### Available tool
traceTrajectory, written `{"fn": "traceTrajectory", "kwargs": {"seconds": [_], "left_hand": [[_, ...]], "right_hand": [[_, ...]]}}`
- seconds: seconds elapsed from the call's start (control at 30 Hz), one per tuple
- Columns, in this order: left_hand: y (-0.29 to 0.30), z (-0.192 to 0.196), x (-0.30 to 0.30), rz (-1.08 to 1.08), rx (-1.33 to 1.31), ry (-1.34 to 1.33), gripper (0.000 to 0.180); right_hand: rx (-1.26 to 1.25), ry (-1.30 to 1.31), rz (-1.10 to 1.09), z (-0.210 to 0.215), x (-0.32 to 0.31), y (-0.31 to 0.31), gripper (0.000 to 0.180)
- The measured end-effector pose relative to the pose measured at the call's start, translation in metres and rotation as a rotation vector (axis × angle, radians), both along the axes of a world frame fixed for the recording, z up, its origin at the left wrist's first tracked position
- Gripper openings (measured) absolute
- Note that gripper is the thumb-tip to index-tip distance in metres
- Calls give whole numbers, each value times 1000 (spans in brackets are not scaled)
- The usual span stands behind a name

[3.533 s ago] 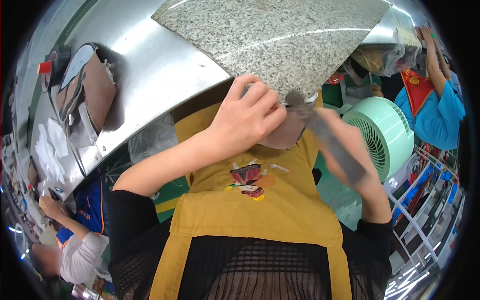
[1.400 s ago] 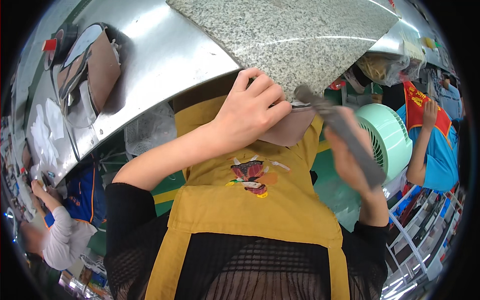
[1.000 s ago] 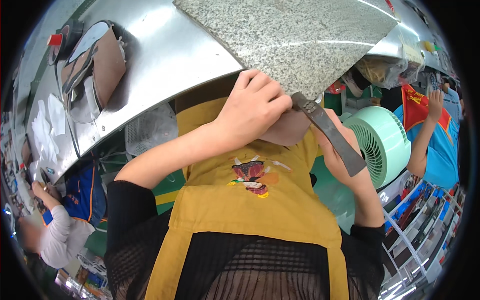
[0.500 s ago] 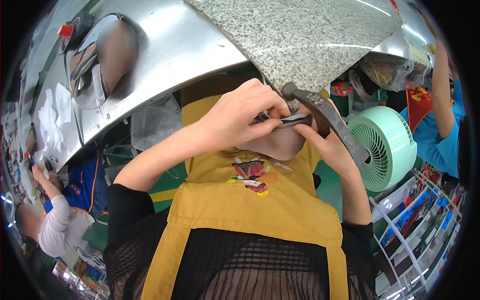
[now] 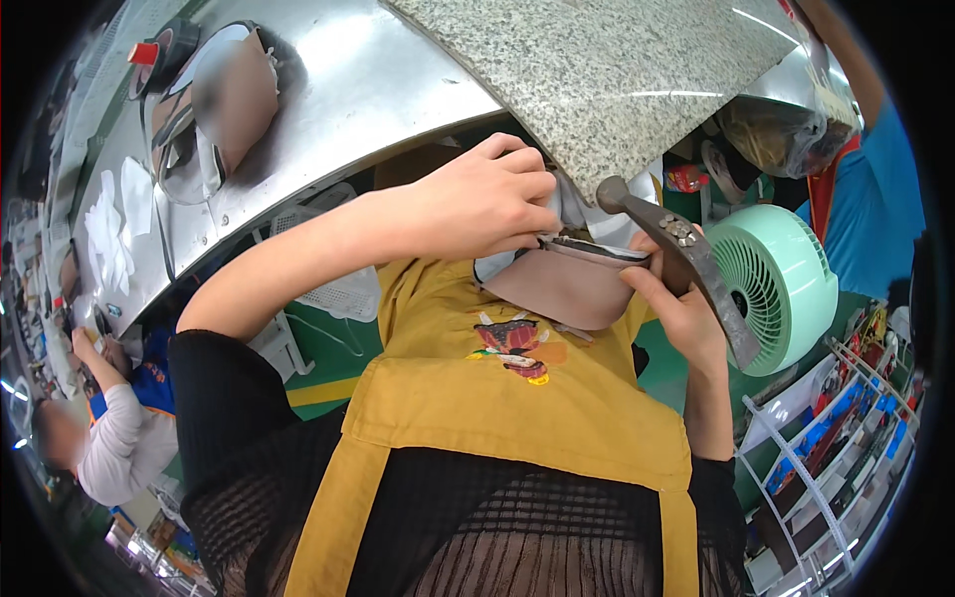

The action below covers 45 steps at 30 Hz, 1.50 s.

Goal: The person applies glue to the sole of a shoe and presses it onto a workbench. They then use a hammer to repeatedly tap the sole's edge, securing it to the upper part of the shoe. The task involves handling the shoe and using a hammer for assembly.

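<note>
A pinkish-beige leather shoe upper [image 5: 567, 289] with a dark edge and pale lining lies over my apron-covered lap. The fingers of my left hand [image 5: 487, 199] are closed at the left end of its edge, knuckles up. On the right end, my right hand [image 5: 681, 308] pinches the upper between thumb and fingers. A dark metal hammer [image 5: 686, 254], with a round face at one end and a flat tapered one at the other, sits across the back of that same hand. Its handle is hidden, seemingly within my right palm.
A speckled stone slab [image 5: 607, 70] juts out ahead beside a shiny metal table [image 5: 348, 80]. More leather uppers [image 5: 224, 109] and white pieces [image 5: 109, 229] lie on the table. A mint-green fan [image 5: 786, 289] and a wire rack [image 5: 816, 478] stand right. Co-workers [image 5: 119, 438] are at both sides.
My left hand has shifted up and left, and my right hand slightly right with the hammer. More of the upper's face and edge now shows between them.
</note>
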<state>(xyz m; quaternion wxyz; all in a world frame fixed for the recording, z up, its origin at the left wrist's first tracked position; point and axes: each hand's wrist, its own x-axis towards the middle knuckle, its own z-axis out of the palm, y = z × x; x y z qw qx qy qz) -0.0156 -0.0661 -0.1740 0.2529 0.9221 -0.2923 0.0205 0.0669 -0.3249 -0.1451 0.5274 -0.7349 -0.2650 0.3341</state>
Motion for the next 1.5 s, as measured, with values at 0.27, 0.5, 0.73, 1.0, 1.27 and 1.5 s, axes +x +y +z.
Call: {"fn": "traceTrajectory", "kwargs": {"seconds": [0.27,0.5,0.73,1.0,1.27,1.5], "left_hand": [[7,29,17,-126,-352,402,24],[21,31,53,-161,-250,1185,34],[2,24,61,-250,-268,1267,36],[1,3,17,-17,-555,1055,24],[-7,33,21,424,-705,1017,23],[-31,36,34,474,-408,728,19]], "right_hand": [[50,-140,-61,-24,11,-2,25],[103,-56,-146,-41,18,4,25],[130,-109,-203,-36,12,9,27],[186,-125,-213,-37,14,12,25],[117,-197,-237,-29,19,14,27],[21,-270,-247,-24,23,5,26]]}}
